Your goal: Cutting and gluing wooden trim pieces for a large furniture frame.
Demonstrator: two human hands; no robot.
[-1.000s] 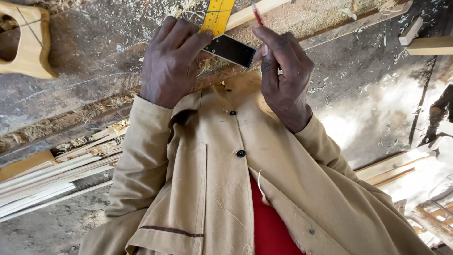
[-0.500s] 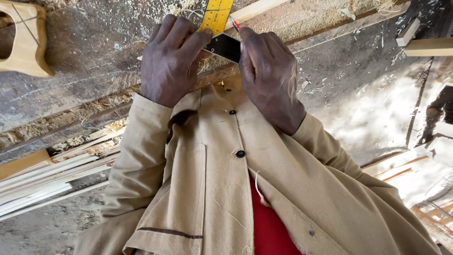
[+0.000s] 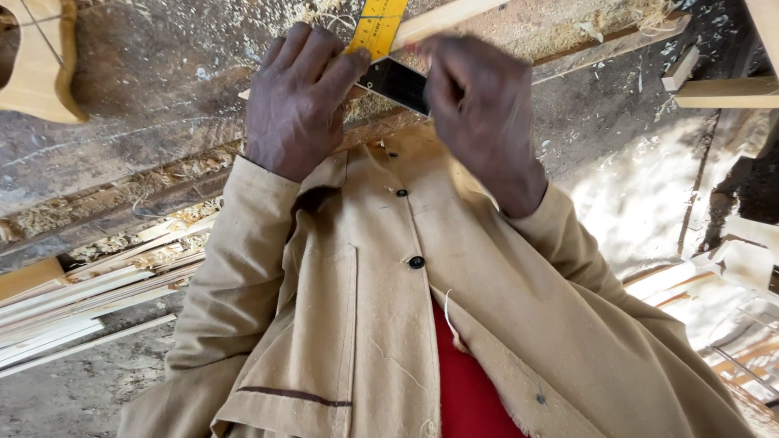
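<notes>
Dusty workbench (image 3: pixel 162 162) with sawdust fills the view, tan coat (image 3: pixel 389 308) over a red shirt below. Stacked wood slats (image 3: pixel 73 300) lie lower left, pale curved wooden piece (image 3: pixel 36 73) top left. Left hand (image 3: pixel 296 101) lies flat, fingers pressing a yellow-bladed try square (image 3: pixel 381 32) against a light wood strip (image 3: pixel 446 20) at top centre. Right hand (image 3: pixel 479 105) is curled just beside the square's black stock; what it grips, cannot tell. Hands close, not touching.

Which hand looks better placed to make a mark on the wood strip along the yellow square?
Probably the right hand: it is curled over the wood strip beside the square's black stock. The left hand lies flat, pinning the yellow square.
</notes>
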